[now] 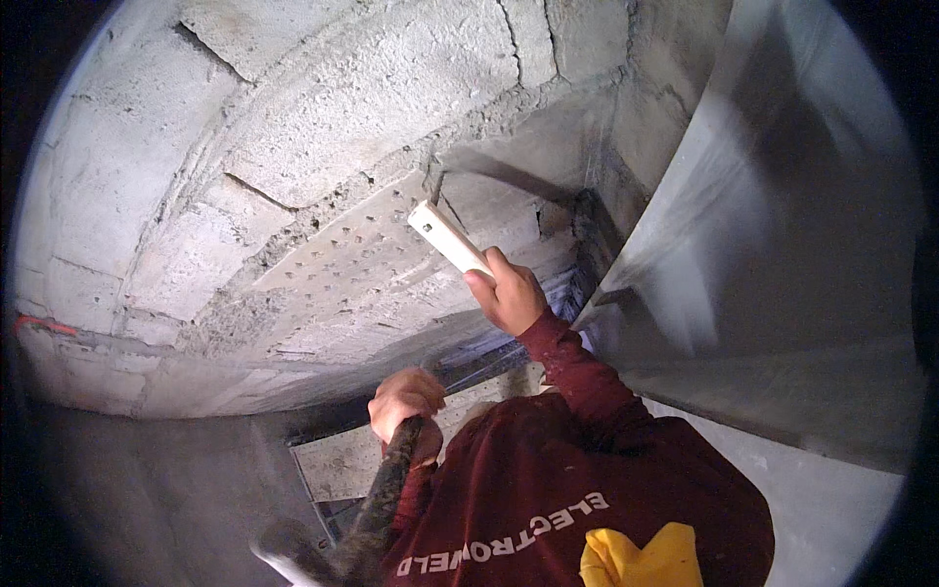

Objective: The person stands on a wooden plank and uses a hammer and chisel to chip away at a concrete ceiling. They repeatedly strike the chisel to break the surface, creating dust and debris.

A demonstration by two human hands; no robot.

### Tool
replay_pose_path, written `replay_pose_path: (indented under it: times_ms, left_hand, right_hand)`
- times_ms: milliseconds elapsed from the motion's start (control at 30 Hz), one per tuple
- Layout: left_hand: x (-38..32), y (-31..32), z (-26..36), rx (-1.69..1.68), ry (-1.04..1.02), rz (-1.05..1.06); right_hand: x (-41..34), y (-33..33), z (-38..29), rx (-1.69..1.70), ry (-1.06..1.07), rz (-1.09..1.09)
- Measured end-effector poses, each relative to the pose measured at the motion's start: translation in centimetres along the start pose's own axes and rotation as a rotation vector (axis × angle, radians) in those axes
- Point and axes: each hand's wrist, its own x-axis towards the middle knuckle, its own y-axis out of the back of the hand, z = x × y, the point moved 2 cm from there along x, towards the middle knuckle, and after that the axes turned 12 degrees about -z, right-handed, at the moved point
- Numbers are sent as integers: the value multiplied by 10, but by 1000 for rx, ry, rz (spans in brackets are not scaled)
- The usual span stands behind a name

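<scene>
A pale, box-section bar (pixel 451 238) with a small hole near its far end is gripped by my right hand (pixel 513 293). It points up and left towards a pitted concrete band (pixel 345 249) in the block wall; I cannot tell if its tip touches. Lower down, my left hand (pixel 403 407) is closed around the upper end of a dark, mottled bar (pixel 381 491). That bar slants down past my chest, and its lower part is blurred. My maroon sweatshirt (pixel 513 469) bears white writing.
Rough blockwork (pixel 352 110) with open joints fills the upper left. A smooth grey surface (pixel 792 242) rises at the right. Below my hands is a pale panel (pixel 337 466) with dark spots. A yellow cloth or glove (pixel 645 558) hangs at my front.
</scene>
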Motion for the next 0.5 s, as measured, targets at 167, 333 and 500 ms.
replay_pose_path:
  times_ms: [167, 333, 500]
  left_hand:
    - [-33, 1, -83, 348, 526, -88]
    - [-1, -14, -23, -104, 342, 47]
    - [28, -3, 2, 105, -159, -66]
  right_hand:
    - [4, 0, -2, -5, -62, 15]
    - [2, 5, -1, 25, -51, 22]
    - [4, 11, -5, 7, -115, -20]
